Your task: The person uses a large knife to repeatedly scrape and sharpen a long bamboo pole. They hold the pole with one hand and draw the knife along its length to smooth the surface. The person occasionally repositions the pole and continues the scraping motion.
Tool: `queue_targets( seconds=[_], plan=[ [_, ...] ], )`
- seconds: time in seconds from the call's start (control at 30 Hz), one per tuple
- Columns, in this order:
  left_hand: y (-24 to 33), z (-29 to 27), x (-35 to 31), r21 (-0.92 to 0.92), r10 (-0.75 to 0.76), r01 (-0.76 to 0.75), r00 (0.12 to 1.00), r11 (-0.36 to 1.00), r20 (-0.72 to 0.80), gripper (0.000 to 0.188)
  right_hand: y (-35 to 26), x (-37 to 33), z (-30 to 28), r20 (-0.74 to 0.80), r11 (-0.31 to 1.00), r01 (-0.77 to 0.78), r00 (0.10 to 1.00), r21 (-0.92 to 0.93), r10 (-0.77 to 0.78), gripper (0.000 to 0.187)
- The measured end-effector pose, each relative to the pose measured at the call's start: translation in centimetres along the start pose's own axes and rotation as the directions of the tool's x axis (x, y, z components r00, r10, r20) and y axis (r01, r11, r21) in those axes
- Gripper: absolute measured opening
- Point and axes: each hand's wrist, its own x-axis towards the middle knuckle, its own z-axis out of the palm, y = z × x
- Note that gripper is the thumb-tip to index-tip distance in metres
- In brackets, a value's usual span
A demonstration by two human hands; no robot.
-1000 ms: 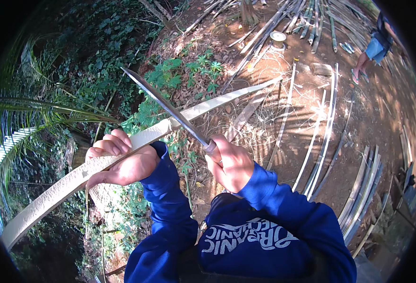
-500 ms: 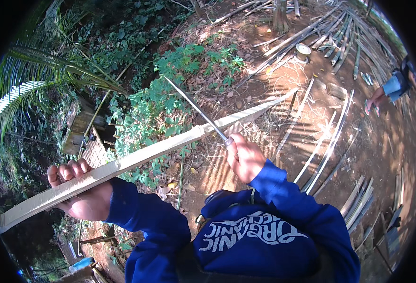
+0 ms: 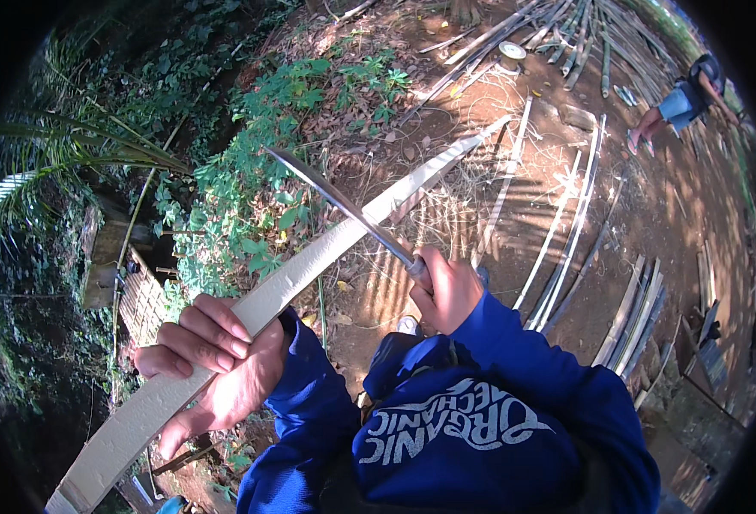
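A long pale strip of split bamboo or wood (image 3: 318, 253) runs slantwise from the lower left up to a narrow far end. My left hand (image 3: 224, 360) is wrapped round its near part, fingers over the top face and thumb below. My right hand (image 3: 448, 289) is closed on the handle of a long knife (image 3: 331, 195). The blade points up and left and crosses over the strip's middle. Whether its edge touches the strip I cannot tell.
Bare soil with fibre shavings (image 3: 447, 214) lies ahead. Several split strips (image 3: 571, 227) rest on the ground to the right, with a pile of bamboo poles (image 3: 584, 34) farther back. A person in blue shorts (image 3: 678, 103) stands at the far right. Green plants (image 3: 284, 111) grow at left.
My left hand has moved right and closer, its fingers now closed over the strip's top. The strip slopes more steeply. The blade's tip has shifted left, and the view has turned slightly.
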Motion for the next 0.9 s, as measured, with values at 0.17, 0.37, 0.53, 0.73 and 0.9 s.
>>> queue_targets(
  seconds=[0.17, 0.37, 0.53, 0.73, 0.9],
  plan=[
    [0.9, -1.1, -0.7, -0.044, -0.043, 0.048, 0.993, 0.998, 0.113, 0.071, -5.5, -1.2, 0.5, -0.032, 0.955, 0.276, 0.961, 0.111, -0.274, 0.026],
    [0.8, -0.2, -2.7, -0.043, -0.14, 0.153, 0.967, 0.987, 0.215, 0.07, 4.7, -1.3, 1.3, -0.112, 0.991, -0.105, 0.989, -0.083, 0.095, 0.025],
    [1.6, 0.4, -1.7, -0.127, -0.095, 0.094, 0.995, 0.987, -0.007, 0.081, -1.4, -3.4, 1.4, -0.088, 0.979, 0.2, 0.975, -0.034, -0.202, 0.027],
    [-2.6, 1.6, -4.4, -0.136, -0.088, 0.094, 0.995, 0.986, 0.047, 0.077, 1.8, -3.6, -1.2, -0.024, 0.967, -0.202, 0.979, -0.152, 0.201, 0.017],
    [-1.8, 6.2, -2.9, -0.239, -0.045, -0.007, 0.977, 0.971, -0.208, 0.072, 4.4, -2.7, -1.5, -0.16, 0.956, 0.122, 0.973, -0.267, -0.169, 0.021]
  ],
)
